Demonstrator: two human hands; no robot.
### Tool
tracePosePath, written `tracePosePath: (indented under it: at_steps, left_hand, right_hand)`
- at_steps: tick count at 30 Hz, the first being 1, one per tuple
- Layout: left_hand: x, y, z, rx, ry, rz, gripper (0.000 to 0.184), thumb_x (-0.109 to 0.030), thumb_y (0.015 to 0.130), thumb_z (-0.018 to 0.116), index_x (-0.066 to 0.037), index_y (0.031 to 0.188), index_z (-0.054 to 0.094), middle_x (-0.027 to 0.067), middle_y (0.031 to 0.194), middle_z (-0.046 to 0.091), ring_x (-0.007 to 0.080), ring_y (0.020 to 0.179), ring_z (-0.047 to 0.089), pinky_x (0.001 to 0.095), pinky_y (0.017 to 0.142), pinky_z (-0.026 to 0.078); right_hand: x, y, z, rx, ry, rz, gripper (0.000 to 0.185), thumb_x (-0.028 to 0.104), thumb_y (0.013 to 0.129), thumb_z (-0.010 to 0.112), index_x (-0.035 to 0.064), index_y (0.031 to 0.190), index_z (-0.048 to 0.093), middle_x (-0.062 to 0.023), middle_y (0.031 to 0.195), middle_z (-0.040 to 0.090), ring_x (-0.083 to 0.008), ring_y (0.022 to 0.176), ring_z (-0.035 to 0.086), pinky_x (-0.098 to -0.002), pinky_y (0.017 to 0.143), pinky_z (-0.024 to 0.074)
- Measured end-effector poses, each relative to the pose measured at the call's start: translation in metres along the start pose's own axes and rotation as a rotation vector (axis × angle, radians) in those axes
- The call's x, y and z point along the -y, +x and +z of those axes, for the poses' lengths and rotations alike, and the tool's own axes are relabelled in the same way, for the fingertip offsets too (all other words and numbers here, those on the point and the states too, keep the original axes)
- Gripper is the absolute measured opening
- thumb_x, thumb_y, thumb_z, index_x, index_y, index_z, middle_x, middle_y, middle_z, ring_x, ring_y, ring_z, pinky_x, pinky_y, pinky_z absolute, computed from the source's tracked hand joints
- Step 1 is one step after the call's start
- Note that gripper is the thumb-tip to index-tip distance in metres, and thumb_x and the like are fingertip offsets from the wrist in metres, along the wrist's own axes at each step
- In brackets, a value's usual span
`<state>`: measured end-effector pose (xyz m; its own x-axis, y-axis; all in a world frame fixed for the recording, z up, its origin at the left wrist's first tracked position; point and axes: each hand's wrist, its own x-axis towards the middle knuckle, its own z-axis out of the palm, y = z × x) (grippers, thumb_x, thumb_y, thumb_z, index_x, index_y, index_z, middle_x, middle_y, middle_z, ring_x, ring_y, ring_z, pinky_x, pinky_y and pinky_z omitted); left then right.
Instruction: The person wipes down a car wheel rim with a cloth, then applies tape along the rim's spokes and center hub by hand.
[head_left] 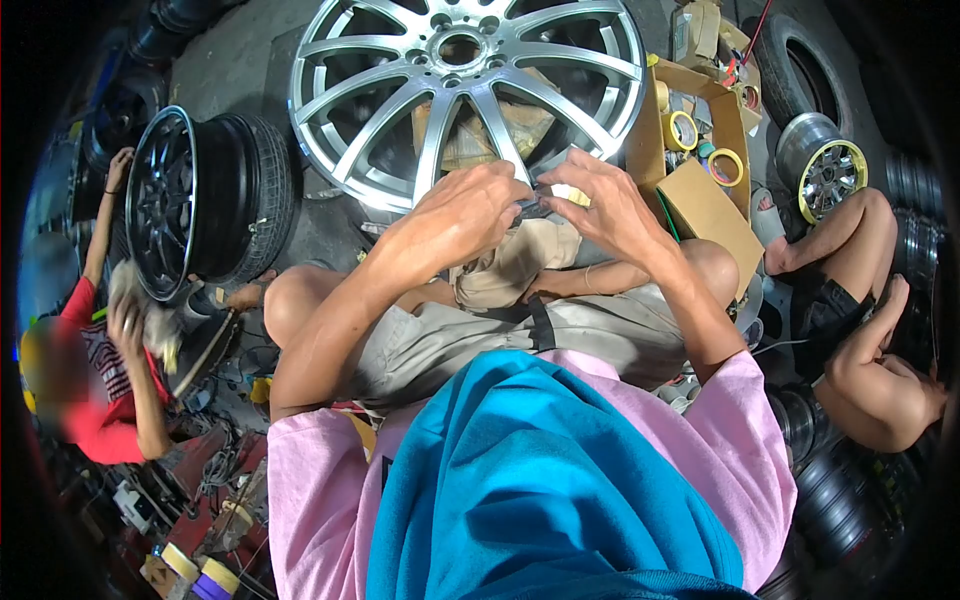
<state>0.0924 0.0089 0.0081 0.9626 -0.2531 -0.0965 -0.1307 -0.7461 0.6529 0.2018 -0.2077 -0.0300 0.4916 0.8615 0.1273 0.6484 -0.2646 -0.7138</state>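
Observation:
A large silver multi-spoke alloy wheel lies face up in front of me. My left hand is at its near rim, fingers curled and pressed together; what they pinch is hidden. Close beside it, at the same edge, my right hand has bent fingers closed around a small pale-yellow piece, too little of which shows to name. Below both hands, a beige cloth is bunched over my lap and crossed legs.
An open cardboard box with several tape rolls stands right of the wheel. A black wheel with a tyre stands at left, near a person in red. Another person sits at right near a yellow-rimmed wheel.

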Motion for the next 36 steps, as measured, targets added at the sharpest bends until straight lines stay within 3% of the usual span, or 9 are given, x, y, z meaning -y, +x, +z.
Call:
tracePosePath:
  at_steps: [9,24,36]
  left_hand:
    - [0.002,0.002,-0.007,0.045,-0.044,-0.053,0.025,-0.006,0.093,0.063,0.002,0.115,0.073,0.0193,0.105,0.069,0.0407,0.102,0.066,0.0478,0.09,0.052]
    - [0.001,0.002,-0.003,0.036,-0.001,-0.064,0.025,-0.009,0.094,0.063,-0.001,0.115,0.073,0.0176,0.109,0.069,0.0402,0.104,0.067,0.047,0.092,0.054]
    - [0.005,0.0,-0.002,-0.011,-0.016,-0.064,0.024,-0.008,0.095,0.061,0.0,0.114,0.072,0.0186,0.109,0.069,0.0423,0.104,0.066,0.0492,0.093,0.052]
  right_hand:
    - [0.006,-0.001,0.003,-0.044,0.16,0.088,0.026,0.011,0.087,0.078,0.0004,0.11,0.072,-0.0166,0.099,0.067,-0.0389,0.091,0.067,-0.0447,0.079,0.0526]
    - [0.014,-0.002,-0.003,-0.012,-0.036,0.093,0.025,0.015,0.087,0.079,0.0066,0.11,0.073,-0.0133,0.101,0.067,-0.0386,0.092,0.068,-0.0479,0.078,0.0542]
    - [0.016,0.002,0.014,-0.102,0.134,0.094,0.022,0.011,0.089,0.075,0.0008,0.108,0.07,-0.0168,0.1,0.069,-0.0405,0.095,0.068,-0.046,0.08,0.0541]
